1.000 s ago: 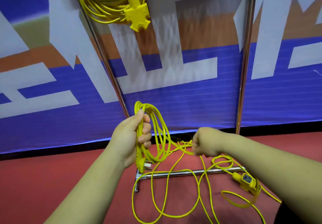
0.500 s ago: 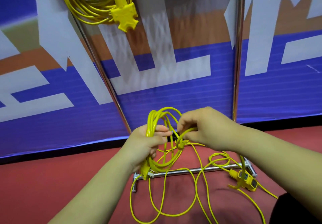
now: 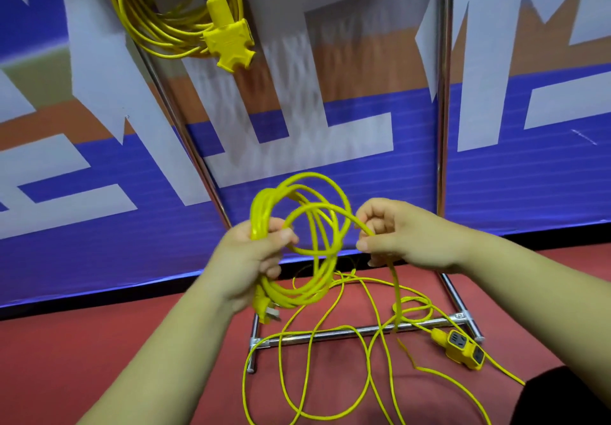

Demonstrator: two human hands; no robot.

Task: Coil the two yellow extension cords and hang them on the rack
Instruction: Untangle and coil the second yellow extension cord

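Observation:
One coiled yellow extension cord [image 3: 158, 24] hangs at the top left of the metal rack [image 3: 441, 100], its socket block dangling below it. My left hand [image 3: 251, 259] grips a bundle of loops of the second yellow cord [image 3: 317, 226], with the plug hanging under that hand. My right hand [image 3: 396, 236] pinches a strand of the same cord just right of the loops. The remaining length lies loose on the red floor, ending at a yellow socket block [image 3: 463, 348] by the rack's base bar.
The rack's chrome uprights and floor bar [image 3: 330, 333] stand against a blue, white and orange banner wall [image 3: 529, 176]. Loose cord loops cross over the floor bar. A dark shape [image 3: 568, 398] sits at the bottom right corner.
My right hand has drawn back to the right from the bundle, holding a strand, and a fresh loop now lies in my left hand. The view has tilted slightly.

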